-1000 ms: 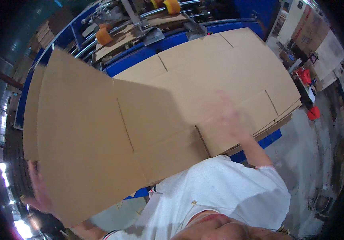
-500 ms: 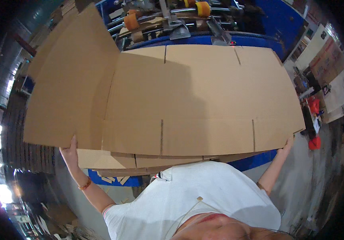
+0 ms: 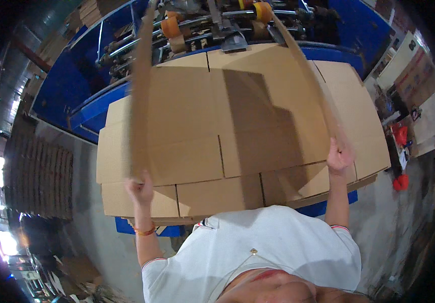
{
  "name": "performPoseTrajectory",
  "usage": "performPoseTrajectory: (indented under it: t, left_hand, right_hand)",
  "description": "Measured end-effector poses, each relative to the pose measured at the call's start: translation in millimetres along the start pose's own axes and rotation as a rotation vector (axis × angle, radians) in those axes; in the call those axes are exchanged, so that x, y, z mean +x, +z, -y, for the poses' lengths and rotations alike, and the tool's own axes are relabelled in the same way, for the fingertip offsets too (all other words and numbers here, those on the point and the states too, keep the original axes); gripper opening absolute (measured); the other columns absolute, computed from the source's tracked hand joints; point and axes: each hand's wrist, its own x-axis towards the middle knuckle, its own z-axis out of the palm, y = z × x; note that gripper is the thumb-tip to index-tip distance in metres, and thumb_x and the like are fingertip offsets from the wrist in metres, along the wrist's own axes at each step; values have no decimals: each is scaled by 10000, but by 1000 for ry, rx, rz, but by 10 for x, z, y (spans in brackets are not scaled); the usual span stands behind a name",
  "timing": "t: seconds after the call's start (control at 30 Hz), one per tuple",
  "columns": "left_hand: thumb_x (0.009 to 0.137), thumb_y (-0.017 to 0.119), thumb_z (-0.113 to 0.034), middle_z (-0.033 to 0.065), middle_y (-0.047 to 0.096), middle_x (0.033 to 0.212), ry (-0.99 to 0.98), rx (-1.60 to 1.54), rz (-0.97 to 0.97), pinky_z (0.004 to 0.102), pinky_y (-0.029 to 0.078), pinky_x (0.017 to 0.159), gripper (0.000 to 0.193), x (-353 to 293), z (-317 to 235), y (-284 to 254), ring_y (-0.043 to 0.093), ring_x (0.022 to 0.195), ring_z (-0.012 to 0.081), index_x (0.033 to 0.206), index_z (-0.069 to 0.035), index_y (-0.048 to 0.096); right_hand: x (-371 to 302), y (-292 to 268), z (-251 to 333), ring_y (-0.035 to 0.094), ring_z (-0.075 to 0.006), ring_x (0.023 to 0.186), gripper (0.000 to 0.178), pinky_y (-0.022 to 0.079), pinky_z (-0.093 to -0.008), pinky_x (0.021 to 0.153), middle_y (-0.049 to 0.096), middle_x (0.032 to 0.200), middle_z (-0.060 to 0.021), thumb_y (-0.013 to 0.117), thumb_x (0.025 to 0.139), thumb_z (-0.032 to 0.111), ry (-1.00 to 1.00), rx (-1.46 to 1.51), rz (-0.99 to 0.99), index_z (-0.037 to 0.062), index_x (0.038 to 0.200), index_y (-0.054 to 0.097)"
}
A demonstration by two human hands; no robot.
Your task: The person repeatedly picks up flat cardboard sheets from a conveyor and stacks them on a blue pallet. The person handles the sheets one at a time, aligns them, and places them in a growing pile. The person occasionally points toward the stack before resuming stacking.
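A large brown cardboard box blank (image 3: pixel 182 121) lies in front of me with both side panels standing up and its slotted middle flat. My left hand (image 3: pixel 140 188), with an orange-red bracelet at the wrist, is closed on the near end of the left upright panel (image 3: pixel 140 101). Around the near end of the right upright panel (image 3: pixel 311 81), my right hand (image 3: pixel 339 157) is closed too, slightly blurred. Below the blank lies a stack of flat cardboard blanks (image 3: pixel 217 196), its near edge close to my shirt.
Beyond the cardboard is a blue machine (image 3: pixel 86 108) with metal rods and orange rollers (image 3: pixel 170 27). Piled cardboard (image 3: pixel 38 177) stands at the left. On the right are a red object (image 3: pixel 401 182) and a cluttered bench.
Both hands have moved inward. The right panel, flat before, now stands up, and the left panel has swung steeper toward the middle. More of the stack beneath shows.
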Motion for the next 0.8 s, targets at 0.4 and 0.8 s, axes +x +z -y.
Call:
performPoseTrajectory:
  t: [0.4, 0.8]
  left_hand:
    - [628, 588, 114, 87, 401, 1440, 348, 281, 642, 554, 246, 1095, 825, -241, -637, 1081, 352, 1347, 291, 1380, -195, 440]
    - [710, 516, 112, 94, 440, 1400, 459, 353, 404, 567, 264, 1067, 708, 1201, -1, 1906, 397, 1305, 301, 1353, -180, 468]
  right_hand:
    - [-671, 882, 336, 580, -355, 1064, 405, 469, -409, 929, 583, 1217, -173, 513, 783, 96, -477, -329, 560, 44, 1174, 602]
    - [359, 2225, -192, 512, -298, 1171, 468, 464, -402, 911, 578, 1219, -127, 517, 750, 53, -347, -173, 472, 85, 1215, 564]
